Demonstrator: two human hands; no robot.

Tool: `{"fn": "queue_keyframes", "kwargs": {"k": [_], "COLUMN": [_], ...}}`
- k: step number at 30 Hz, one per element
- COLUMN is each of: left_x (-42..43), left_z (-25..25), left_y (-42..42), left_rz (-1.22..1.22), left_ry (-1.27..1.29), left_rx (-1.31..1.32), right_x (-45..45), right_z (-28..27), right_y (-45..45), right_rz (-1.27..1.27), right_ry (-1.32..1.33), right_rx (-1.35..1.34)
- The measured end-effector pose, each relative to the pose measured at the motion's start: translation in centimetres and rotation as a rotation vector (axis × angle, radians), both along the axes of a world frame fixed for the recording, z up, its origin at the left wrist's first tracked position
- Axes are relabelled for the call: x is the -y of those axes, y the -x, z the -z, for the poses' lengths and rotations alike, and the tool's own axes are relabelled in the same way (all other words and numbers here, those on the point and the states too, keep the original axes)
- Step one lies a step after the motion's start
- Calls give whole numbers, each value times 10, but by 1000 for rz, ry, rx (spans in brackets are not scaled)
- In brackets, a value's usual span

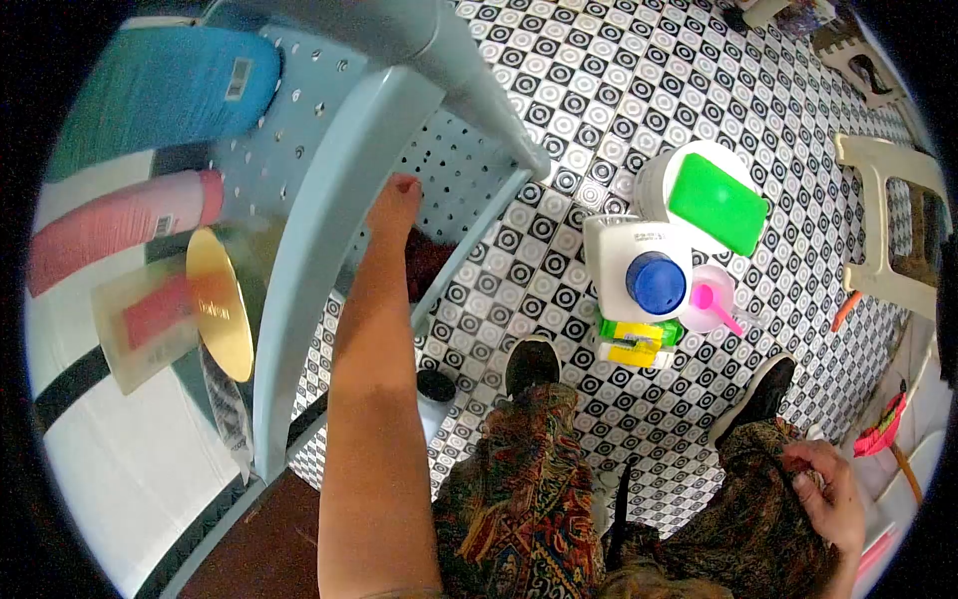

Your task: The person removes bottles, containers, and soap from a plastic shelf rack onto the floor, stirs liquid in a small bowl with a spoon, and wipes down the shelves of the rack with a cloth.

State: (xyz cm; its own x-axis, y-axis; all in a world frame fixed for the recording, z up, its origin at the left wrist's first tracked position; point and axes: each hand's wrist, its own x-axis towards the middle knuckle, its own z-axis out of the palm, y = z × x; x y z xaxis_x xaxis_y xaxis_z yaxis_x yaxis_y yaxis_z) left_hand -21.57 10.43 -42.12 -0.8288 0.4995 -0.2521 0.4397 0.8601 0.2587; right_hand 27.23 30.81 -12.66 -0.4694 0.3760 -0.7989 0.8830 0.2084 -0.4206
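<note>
My left hand (pixel 395 207) reaches into a lower shelf of a light-blue plastic rack (pixel 329 220). Its fingers look curled, and what they hold, if anything, is hidden. Below that hand, a dark reddish-brown patch (pixel 429 265) shows on the shelf. My right hand (pixel 826 494) rests by my right knee on the patterned trousers (pixel 738 489). Its fingers are loosely bent and the thumb stands apart, with nothing visible held. On the rack's upper shelf lie a blue bottle (pixel 180 90), a pink bottle (pixel 120 225) and a gold lid (pixel 220 304).
On the patterned tile floor (pixel 539 80) stand a white jug with a blue cap (pixel 656 283), a white tub (pixel 654 185) bearing a green box (pixel 718 205), a pink scoop (pixel 707 297) and yellow-green packets (pixel 639 344). A cream plastic stool (pixel 860 210) is at right.
</note>
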Motion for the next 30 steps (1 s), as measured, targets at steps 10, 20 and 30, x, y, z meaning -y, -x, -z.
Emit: {"fn": "queue_keyframes", "kwargs": {"k": [10,20,30], "left_x": [-31,-3,-37], "left_z": [21,95,27], "left_y": [11,51,-2], "left_rz": [-153,253,-220], "left_ry": [87,-182,14], "left_rx": [33,-337,-179], "right_x": [-11,-17,-15], "right_z": [9,18,13], "right_y": [2,0,1], "right_rz": [119,169,135], "right_ry": [75,97,74], "right_rx": [41,13,13]}}
